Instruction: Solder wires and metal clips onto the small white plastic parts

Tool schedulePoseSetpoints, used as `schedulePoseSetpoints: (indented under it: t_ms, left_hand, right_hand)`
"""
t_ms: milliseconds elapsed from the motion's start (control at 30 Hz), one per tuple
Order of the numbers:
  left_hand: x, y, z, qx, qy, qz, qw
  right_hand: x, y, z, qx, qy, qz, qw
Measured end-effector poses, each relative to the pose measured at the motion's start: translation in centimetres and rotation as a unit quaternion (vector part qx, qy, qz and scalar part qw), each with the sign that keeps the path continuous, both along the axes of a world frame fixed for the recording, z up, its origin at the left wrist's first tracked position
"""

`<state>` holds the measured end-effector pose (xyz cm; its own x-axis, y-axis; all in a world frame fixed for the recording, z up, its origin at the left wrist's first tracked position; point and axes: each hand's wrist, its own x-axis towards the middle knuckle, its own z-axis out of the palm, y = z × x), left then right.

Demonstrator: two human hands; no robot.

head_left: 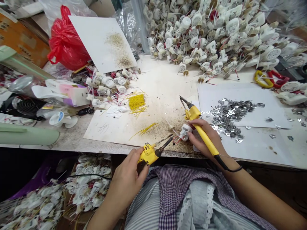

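Note:
In my left hand [126, 175] is a yellow soldering iron [150, 154], its dark tip pointing up and right toward a small white plastic part [185, 131] with thin red wires. My right hand [206, 137] pinches that part between thumb and fingers, just above the table's front edge. A second yellow soldering iron [205, 139] lies across the same hand, tip pointing up and left and black cord trailing over the wrist. Whether the left tip touches the wires, I cannot tell. Yellow wires [146, 129] lie loose nearby, below a thicker yellow wire bundle [136, 102].
A heap of small metal pieces [230, 115] lies on white sheets at the right. White plastic assemblies [192, 41] pile up at the back. Yellow-and-red-handled tools [271, 79] rest far right. A red plastic bag [68, 44] and a green tube [26, 134] stand left.

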<state>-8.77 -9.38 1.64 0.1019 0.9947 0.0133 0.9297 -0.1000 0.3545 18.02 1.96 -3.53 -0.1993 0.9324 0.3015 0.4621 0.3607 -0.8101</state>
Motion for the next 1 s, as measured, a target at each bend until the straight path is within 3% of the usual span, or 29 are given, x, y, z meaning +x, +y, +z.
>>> schedulePoseSetpoints:
  t_ms: [333, 600, 1000]
  left_hand:
    - [0.04, -0.24, 0.6, 0.044, 0.038, -0.047, 0.997]
    - [-0.07, -0.26, 0.85, -0.004, 0.002, -0.054, 0.999]
    - [-0.49, -0.09, 0.9, 0.007, -0.002, -0.061, 0.998]
  right_hand:
    - [-0.07, 0.16, -0.03, 0.009, -0.008, -0.006, 1.0]
    - [0.09, 0.08, -0.15, 0.006, -0.006, -0.005, 1.0]
    - [-0.11, 0.14, 0.18, -0.004, 0.0, 0.001, 1.0]
